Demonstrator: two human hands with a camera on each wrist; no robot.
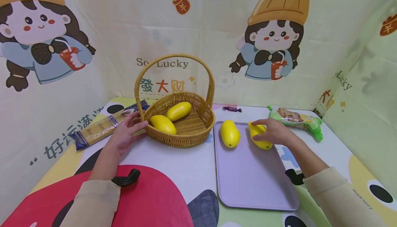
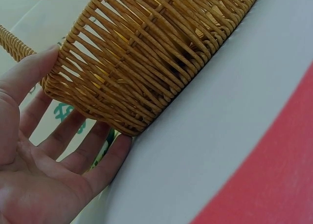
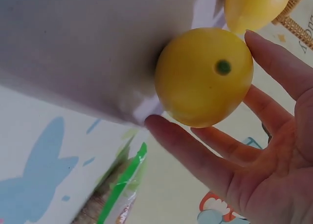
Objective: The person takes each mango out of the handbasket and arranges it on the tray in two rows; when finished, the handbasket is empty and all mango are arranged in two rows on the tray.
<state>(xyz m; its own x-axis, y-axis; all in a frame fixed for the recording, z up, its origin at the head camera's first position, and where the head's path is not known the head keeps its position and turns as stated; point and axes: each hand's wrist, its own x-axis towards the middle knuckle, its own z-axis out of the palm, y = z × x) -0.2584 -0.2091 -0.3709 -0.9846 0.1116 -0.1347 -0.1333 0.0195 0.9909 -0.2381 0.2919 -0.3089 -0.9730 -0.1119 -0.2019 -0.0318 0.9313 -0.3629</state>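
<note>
A wicker basket (image 1: 192, 140) with a tall hoop handle stands left of centre with two yellow mangoes in it, one mango (image 1: 163, 124) nearer and one (image 1: 179, 111) behind. My left hand (image 1: 124, 134) rests against the basket's left side. In the left wrist view its thumb touches the rim and the fingers (image 2: 98, 145) lie extended along the weave. On a lilac tray (image 1: 248, 185) lie two more mangoes. My right hand (image 1: 273, 132) holds the right-hand mango (image 3: 203, 77), thumb on one side and fingers round the other. The left-hand mango (image 1: 230, 134) lies beside it, untouched.
A long pasta packet (image 1: 99, 129) lies behind my left hand. A small purple-wrapped candy (image 1: 232, 109) is at the back, and a green-ended food packet (image 1: 296, 119) lies beyond the tray's right side. Printed cloth walls (image 1: 217, 30) close off the back and sides.
</note>
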